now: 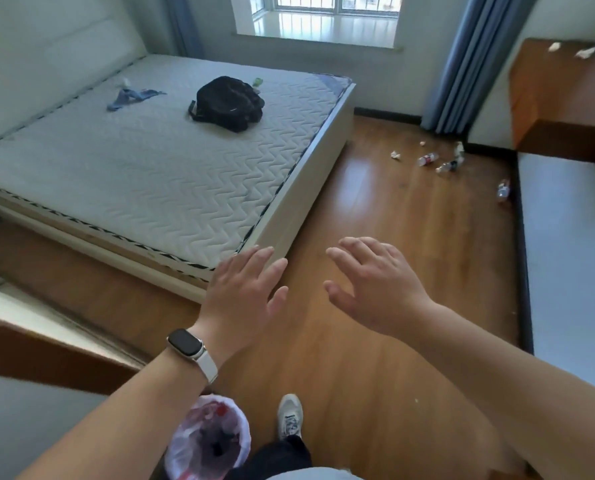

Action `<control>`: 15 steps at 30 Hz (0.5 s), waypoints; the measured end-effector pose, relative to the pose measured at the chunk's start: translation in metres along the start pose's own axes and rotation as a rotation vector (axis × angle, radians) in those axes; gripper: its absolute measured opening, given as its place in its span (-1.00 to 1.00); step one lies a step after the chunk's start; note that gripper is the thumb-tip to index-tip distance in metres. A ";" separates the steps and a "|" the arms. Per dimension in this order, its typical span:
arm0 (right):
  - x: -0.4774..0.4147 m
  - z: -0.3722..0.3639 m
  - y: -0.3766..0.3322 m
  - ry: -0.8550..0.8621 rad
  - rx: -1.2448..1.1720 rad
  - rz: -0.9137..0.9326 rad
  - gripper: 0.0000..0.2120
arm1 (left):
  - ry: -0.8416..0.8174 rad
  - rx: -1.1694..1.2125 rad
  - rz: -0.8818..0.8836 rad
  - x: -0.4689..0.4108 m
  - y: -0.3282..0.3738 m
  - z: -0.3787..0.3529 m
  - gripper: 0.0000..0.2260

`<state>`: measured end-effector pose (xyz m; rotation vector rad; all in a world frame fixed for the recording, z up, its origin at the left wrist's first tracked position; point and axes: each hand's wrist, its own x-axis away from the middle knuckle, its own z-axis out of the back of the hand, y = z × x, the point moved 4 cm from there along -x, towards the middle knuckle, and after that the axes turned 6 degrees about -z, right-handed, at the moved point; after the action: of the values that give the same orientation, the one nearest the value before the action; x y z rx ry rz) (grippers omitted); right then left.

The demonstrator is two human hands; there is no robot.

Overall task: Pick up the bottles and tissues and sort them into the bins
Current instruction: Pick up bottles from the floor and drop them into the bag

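The plastic bottles (427,158) lie on the floor by the curtain, well apart from me. I judge them light and slick, best gripped round the middle. The crumpled tissue (395,155) nearby is soft, so a pinch will do. My left hand (244,299) and right hand (375,289) are spread, holding nothing. I cannot make out what is in the lined bin (209,441) at my feet.

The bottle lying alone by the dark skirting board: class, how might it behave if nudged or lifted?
The bottle lies on its side on the glossy wooden floor, so it would probably roll. It looks clear and plastic, so likely light.
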<state>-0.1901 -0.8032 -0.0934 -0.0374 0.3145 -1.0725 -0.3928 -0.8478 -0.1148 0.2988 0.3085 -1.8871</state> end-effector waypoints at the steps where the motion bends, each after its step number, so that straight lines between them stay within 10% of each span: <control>1: -0.010 0.000 0.002 -0.002 0.015 -0.015 -0.48 | -0.004 0.012 -0.009 -0.012 -0.009 -0.006 -0.61; 15: -0.138 0.009 0.062 0.025 0.174 -0.274 -0.44 | 0.070 0.170 -0.211 -0.178 -0.090 -0.059 -0.63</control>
<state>-0.1951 -0.6549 -0.0638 0.0911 0.2412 -1.3694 -0.4169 -0.6414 -0.1005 0.4630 0.2333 -2.1190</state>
